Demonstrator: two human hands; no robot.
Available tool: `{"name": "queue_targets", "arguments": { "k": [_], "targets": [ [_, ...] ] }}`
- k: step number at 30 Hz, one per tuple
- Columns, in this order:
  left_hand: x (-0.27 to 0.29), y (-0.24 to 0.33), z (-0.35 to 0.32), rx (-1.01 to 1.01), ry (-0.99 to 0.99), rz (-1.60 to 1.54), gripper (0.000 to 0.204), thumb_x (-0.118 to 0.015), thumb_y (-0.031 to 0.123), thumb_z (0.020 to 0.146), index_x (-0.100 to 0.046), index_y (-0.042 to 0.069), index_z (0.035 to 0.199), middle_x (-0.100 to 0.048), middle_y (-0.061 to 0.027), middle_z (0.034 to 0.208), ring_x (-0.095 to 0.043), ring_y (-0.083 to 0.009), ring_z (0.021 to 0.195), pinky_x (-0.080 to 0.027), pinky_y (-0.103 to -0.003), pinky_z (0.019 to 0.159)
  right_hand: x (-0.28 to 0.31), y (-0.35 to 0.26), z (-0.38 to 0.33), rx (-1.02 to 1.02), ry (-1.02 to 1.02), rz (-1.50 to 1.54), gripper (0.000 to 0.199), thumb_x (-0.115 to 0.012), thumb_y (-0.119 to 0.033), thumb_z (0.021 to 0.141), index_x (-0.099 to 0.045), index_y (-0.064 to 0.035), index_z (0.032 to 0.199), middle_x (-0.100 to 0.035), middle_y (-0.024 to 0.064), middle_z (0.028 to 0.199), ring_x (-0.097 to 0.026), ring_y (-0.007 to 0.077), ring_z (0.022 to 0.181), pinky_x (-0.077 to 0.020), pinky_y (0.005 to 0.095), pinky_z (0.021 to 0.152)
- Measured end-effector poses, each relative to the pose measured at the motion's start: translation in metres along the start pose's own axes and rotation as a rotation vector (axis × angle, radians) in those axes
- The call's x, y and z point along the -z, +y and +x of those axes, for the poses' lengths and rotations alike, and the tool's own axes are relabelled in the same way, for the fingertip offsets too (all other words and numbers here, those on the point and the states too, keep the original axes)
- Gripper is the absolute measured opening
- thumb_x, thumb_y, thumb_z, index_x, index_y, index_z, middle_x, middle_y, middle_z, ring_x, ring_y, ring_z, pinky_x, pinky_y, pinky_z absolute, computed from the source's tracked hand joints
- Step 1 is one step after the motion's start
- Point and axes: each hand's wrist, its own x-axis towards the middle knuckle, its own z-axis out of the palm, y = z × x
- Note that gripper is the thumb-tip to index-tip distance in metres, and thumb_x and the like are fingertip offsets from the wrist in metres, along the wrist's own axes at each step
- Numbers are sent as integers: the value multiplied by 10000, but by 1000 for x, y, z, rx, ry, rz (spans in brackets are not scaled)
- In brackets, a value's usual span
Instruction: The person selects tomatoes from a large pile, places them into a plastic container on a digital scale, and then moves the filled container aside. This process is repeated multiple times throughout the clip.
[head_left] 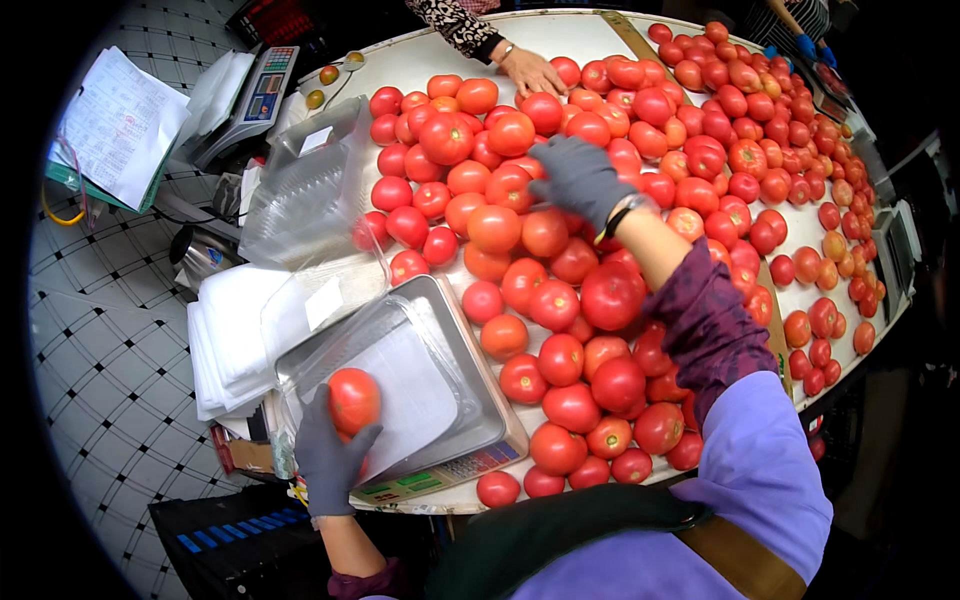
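My left hand (330, 455), in a grey glove, curls around a red tomato (354, 400) at the left side of a clear plastic tray (430, 345). A bit more red shows below that tomato, mostly hidden by my fingers. The tray, with a white sheet in its bottom, sits in the metal pan (487, 400) of a weighing scale (440, 475). My right hand (582, 178), gloved too, reaches over the big heap of tomatoes (545, 232). Its fingers and thumb are apart, with no tomato visibly gripped.
Left of the heap stand stacked clear trays (305, 205) and a pile of white sheets (235, 340). A second scale (262, 95) and a clipboard with papers (125, 125) lie beyond. Another person's bare hand (530, 72) touches the heap's far edge. A wooden divider (630, 38) splits the table.
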Motion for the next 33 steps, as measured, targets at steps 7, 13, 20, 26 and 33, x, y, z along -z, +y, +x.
{"name": "queue_targets", "arguments": {
  "k": [7, 13, 20, 26, 33],
  "targets": [
    [18, 70, 89, -471, 85, -109, 524, -744, 191, 742, -543, 36, 1200, -596, -164, 1138, -582, -354, 1022, -472, -408, 867, 1, 70, -8, -71, -264, 135, 842, -723, -488, 671, -388, -149, 1367, -595, 209, 1086, -590, 370, 1033, -479, 443, 840],
    [-42, 143, 274, -613, 3, 176, 613, -688, 197, 763, -436, 122, 1317, -527, -154, 1182, -578, -329, 1013, -498, -423, 802, 24, 102, -85, -37, -179, 92, 709, -762, -329, 652, -469, -81, 1247, -535, 187, 1104, -545, 385, 1012, -466, 439, 860],
    [-91, 183, 377, -606, 262, 167, 512, -651, 249, 802, -443, 88, 1241, -489, -186, 1217, -578, -369, 976, -505, -435, 770, 10, 103, -126, -102, -75, 241, 698, -779, -284, 629, -477, -99, 1230, -502, 166, 1106, -534, 368, 1004, -454, 444, 851],
    [-92, 188, 333, -479, -714, 147, 550, -590, 474, 740, -614, -25, 970, -643, -244, 966, -627, -359, 944, -488, -410, 809, 19, 97, -120, -79, -17, 336, 585, -734, -334, 700, -507, -81, 1177, -528, 167, 1044, -544, 362, 964, -456, 421, 833],
    [-101, 183, 296, -143, -868, -585, 673, -731, 428, 750, -485, 21, 1226, -574, -136, 1111, -550, -208, 1059, -472, -322, 880, 28, 123, -99, -195, -290, 628, 322, -646, -327, 799, -635, -34, 931, -646, 110, 846, -630, 253, 786, -491, 360, 713]
  ]
}}
